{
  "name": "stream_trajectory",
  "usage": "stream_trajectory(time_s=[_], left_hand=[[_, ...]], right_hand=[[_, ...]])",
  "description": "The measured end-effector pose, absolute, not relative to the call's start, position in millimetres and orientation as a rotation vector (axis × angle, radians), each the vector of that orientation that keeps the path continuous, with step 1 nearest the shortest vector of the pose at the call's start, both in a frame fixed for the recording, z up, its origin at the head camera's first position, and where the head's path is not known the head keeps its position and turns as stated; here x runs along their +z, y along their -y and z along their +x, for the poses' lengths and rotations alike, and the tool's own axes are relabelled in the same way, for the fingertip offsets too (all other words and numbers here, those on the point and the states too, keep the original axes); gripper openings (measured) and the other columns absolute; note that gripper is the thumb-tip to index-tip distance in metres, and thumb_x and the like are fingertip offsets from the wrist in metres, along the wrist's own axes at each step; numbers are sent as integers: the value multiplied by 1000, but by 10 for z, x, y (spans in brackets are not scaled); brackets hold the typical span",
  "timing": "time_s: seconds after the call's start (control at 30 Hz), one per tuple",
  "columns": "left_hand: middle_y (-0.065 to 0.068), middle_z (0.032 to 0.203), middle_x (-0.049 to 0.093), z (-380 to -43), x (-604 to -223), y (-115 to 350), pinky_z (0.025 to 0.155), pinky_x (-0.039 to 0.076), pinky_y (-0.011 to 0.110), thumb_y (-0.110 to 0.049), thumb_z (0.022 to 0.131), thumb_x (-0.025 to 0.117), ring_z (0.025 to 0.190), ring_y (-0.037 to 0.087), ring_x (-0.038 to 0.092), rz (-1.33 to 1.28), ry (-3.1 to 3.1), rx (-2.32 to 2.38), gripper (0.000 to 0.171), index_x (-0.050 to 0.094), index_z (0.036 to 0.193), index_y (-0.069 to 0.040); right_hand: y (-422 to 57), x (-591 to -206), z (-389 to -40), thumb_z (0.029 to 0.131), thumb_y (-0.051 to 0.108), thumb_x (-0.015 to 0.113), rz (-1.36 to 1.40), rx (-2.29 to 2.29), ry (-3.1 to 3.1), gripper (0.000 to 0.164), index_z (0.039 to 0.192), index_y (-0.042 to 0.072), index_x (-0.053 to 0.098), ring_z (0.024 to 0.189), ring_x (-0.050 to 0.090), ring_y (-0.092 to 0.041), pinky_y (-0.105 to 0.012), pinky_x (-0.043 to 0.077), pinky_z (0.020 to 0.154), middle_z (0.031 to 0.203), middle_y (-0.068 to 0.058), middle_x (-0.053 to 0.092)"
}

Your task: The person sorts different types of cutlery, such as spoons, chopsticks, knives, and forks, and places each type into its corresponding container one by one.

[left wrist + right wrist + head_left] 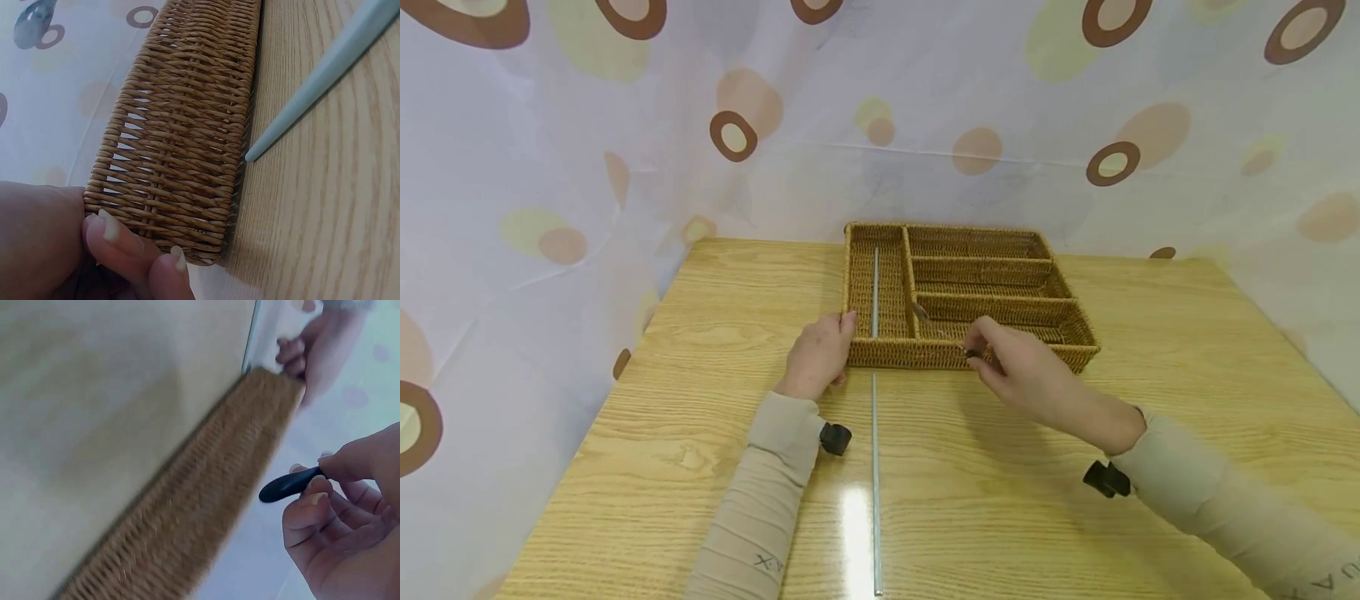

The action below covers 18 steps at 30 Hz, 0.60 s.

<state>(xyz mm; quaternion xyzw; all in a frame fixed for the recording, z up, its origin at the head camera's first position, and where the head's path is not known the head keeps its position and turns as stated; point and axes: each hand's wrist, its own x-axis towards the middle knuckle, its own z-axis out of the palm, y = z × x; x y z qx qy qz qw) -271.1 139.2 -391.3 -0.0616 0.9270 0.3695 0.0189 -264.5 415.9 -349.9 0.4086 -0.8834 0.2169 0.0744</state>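
Note:
A brown woven basket (895, 354) with several compartments stands on the table. My left hand (818, 354) grips its near left corner, fingers on the outer wall in the left wrist view. Above the near wall, my right hand (1026, 371) pinches the dark handle end (287, 486) of a spoon. The spoon's shiny bowl (921, 312) points away to the left, over the basket; it also shows at the left wrist view's top corner. One thin grey chopstick (876, 292) lies lengthwise in the left compartment. A second chopstick (876, 483) lies on the table, its tapered tip close to the basket.
The pale wooden table (700, 400) extends to both sides of the basket. Behind it hangs a white cloth (820, 183) with brown and yellow circles, which also runs along the left and right sides. Small black devices (835, 438) sit at both wrists.

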Motion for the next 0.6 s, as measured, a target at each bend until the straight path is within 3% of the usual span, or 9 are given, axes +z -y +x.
stream_trajectory(time_s=[0.3,0.6], left_hand=[[4,53,53,-2697,-3904,-1385,43,42,29,-44,109,25,42,20,58,-161,-2886,1142,51,54,84,-10],[5,53,53,-2697,-3903,-1392,44,42,29,-42,109,27,43,22,58,-167,-2884,1153,48,56,87,-11]], right_hand=[[-4273,-3293,-3094,95,-1,61,1129,514,2669,19,114,3,62,83,68,-24,-39,55,70,107,-13,70],[-4258,-3183,-3526,93,-5,56,1005,456,2726,22,112,-1,66,100,67,-33,-49,54,85,109,-17,70]])
